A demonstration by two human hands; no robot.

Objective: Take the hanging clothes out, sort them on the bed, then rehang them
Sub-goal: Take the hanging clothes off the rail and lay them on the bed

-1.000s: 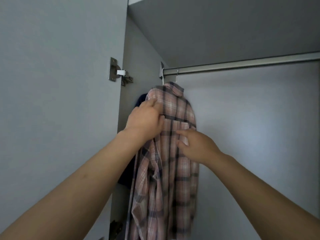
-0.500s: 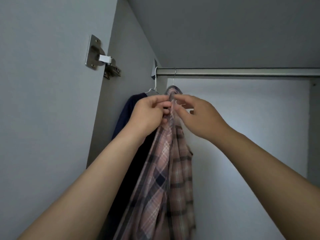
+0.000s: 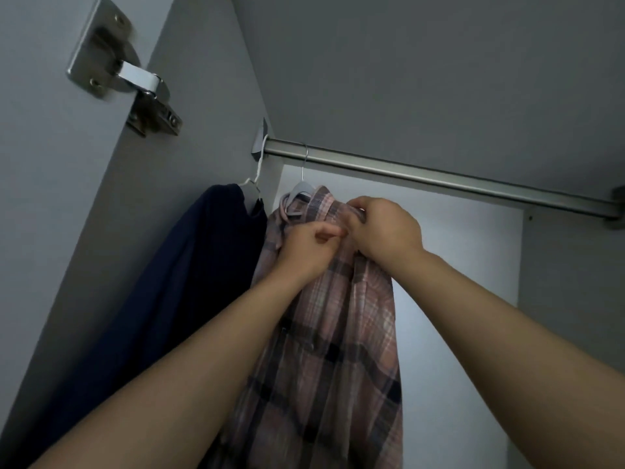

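1. Two garments hung from one metal rail (image 3: 439, 179) inside the wardrobe: one pink plaid shirt (image 3: 338, 350) and one dark navy garment (image 3: 189, 282).
2. Two hangers were visible. One pale hanger (image 3: 297, 192) carried the plaid shirt, its wire hook over the rail. One white hanger (image 3: 252, 182) carried the navy garment at the rail's left end, close to the side wall.
3. The plaid shirt hung just right of the navy garment; the two appeared to touch along the shoulder.
4. Two hands were in view, both raised to the collar area of the plaid shirt and touching each other.
5. The left hand (image 3: 309, 247) had its fingers curled, pinching plaid fabric just below the collar.
6. The right hand (image 3: 385, 228) had its fingers curled over the collar fabric at the top of the shirt, gripping it.
7. One door hinge (image 3: 125, 72) was mounted on the open door panel at upper left.
8. Hidden or cut off: the hands covered the shirt's front closure, so any button could not be made out. The forearms hid the lower left of the shirt. Both garments' hems ran out of the frame's bottom edge. The rail's right end was cut by the frame edge. The navy garment's type could not be told in the dim light.
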